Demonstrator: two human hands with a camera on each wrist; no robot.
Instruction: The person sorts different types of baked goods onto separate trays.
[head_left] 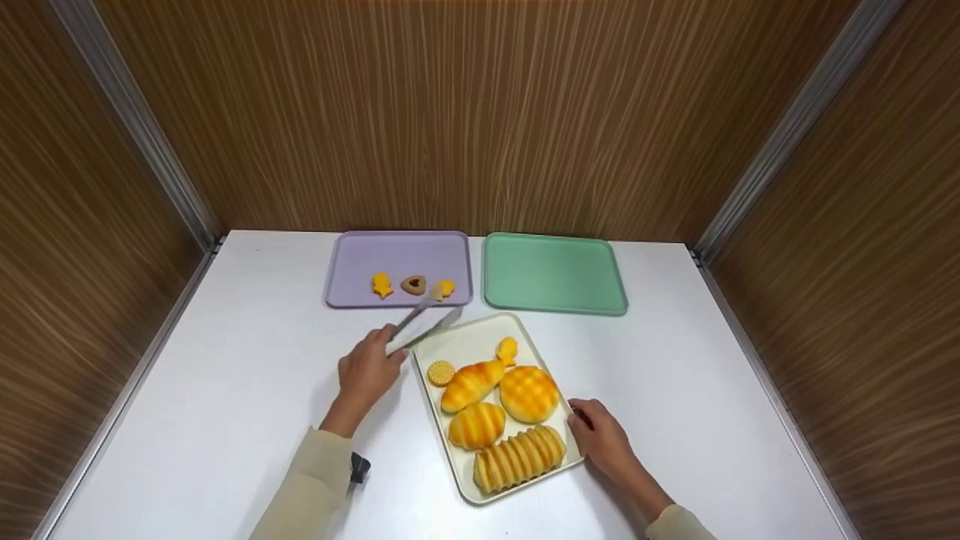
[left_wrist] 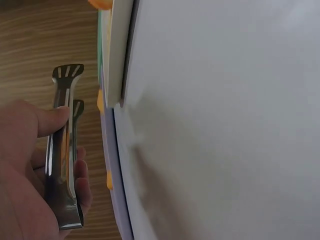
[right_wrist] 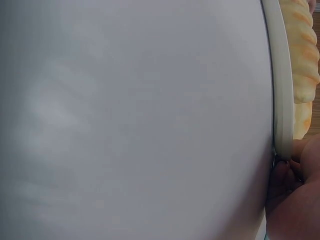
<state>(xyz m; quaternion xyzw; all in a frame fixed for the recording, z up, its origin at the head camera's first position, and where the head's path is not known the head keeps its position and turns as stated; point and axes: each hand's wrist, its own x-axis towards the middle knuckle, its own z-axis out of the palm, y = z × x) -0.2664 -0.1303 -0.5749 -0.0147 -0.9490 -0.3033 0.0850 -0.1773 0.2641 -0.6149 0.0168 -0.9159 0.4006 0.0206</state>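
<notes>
My left hand [head_left: 370, 367] holds metal tongs [left_wrist: 61, 160], thumb on one arm and fingers round the other. In the left wrist view the slotted tips stand apart with nothing visible between them. From the head view, one tip overlaps a yellow fish-shaped biscuit [head_left: 448, 287] on the purple tray [head_left: 397, 251]; contact is unclear. The right hand [head_left: 602, 437] grips the right rim of a cream tray [head_left: 480, 330], which sits at an angle. On it lie a ridged loaf [head_left: 519, 458], a round bun [head_left: 529, 394], two striped rolls [head_left: 472, 385], a round biscuit [head_left: 440, 373] and another fish-shaped biscuit [head_left: 508, 350].
Also on the purple tray are a fish-shaped biscuit [head_left: 382, 285] and a brown heart-centred biscuit [head_left: 413, 284]. A green tray [head_left: 555, 274] lies to its right, holding nothing. Wood-grain panels [head_left: 450, 112] enclose the white table [head_left: 247, 360] at the back and sides.
</notes>
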